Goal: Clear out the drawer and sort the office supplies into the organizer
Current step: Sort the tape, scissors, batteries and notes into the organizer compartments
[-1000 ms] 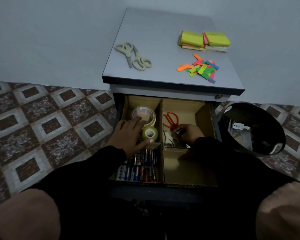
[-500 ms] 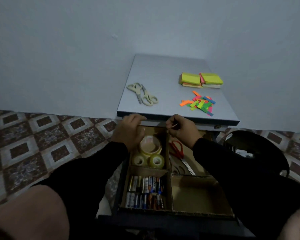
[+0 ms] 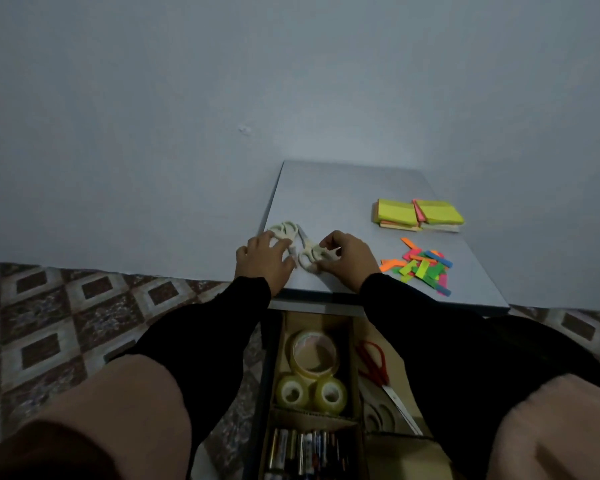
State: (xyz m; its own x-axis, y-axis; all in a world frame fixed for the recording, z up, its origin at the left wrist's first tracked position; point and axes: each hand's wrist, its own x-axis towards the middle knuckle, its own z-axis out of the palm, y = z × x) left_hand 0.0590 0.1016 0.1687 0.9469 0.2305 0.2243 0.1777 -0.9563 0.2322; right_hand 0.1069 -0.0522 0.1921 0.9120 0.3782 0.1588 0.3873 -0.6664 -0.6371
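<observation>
Both hands are up on the cabinet top [image 3: 343, 188], each on a pair of pale scissors near its front left corner. The left hand [image 3: 262, 259] lies over the left scissors [image 3: 284, 232], fingers spread and only slightly bent on the handles; whether it grips them or merely rests there I cannot tell. The right hand [image 3: 349, 258] has its fingers and thumb curled round the handle loops of the right scissors [image 3: 309, 258], pinching them. The 2 pairs lie just beside each other, seemingly touching or crossing between the hands.

Toward the right side of the cabinet top sit stacks of yellow sticky notes [image 3: 418, 214], and nearer its front edge, a loose heap of coloured paper strips [image 3: 421, 268].

Below the front edge of the cabinet top the drawer [image 3: 262, 386] stands open, holding a cardboard organizer [image 3: 358, 393] with compartments. The left rear compartment holds 3 tape rolls [image 3: 314, 355], 1 large and 2 small. The compartment in front of it holds batteries [image 3: 305, 448] lying side by side. The right rear compartment holds red scissors [image 3: 374, 363], partly hidden by the right sleeve.
</observation>
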